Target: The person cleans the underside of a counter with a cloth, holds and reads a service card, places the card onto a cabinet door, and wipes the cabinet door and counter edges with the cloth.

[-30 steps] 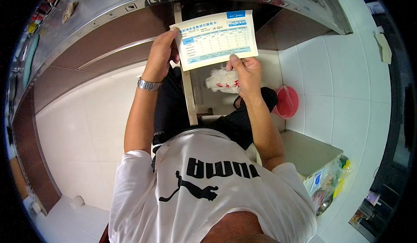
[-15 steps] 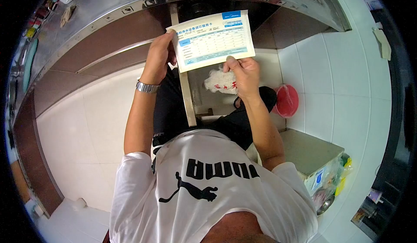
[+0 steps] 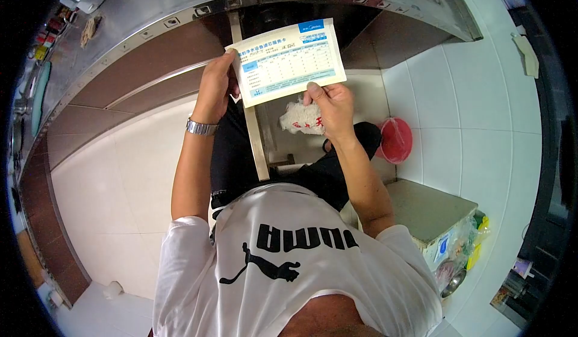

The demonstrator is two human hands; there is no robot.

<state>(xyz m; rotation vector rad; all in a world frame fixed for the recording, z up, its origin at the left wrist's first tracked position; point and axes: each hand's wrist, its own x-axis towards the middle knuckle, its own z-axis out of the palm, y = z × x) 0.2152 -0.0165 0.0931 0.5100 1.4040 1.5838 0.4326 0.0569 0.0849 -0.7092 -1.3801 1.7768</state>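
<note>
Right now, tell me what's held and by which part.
The card: left fingers hold its left edge, right fingers its lower edge, right of the middle.

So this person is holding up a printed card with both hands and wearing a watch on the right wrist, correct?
Not quite: the head view shows the watch on the left wrist. The left hand and right hand do hold the printed card.

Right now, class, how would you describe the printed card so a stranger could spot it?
Start at the white shirt, bottom centre, then look up to the left hand and right hand. Between them is the printed card; its blue print and grid distinguish it from the whitish bundle below.
</note>
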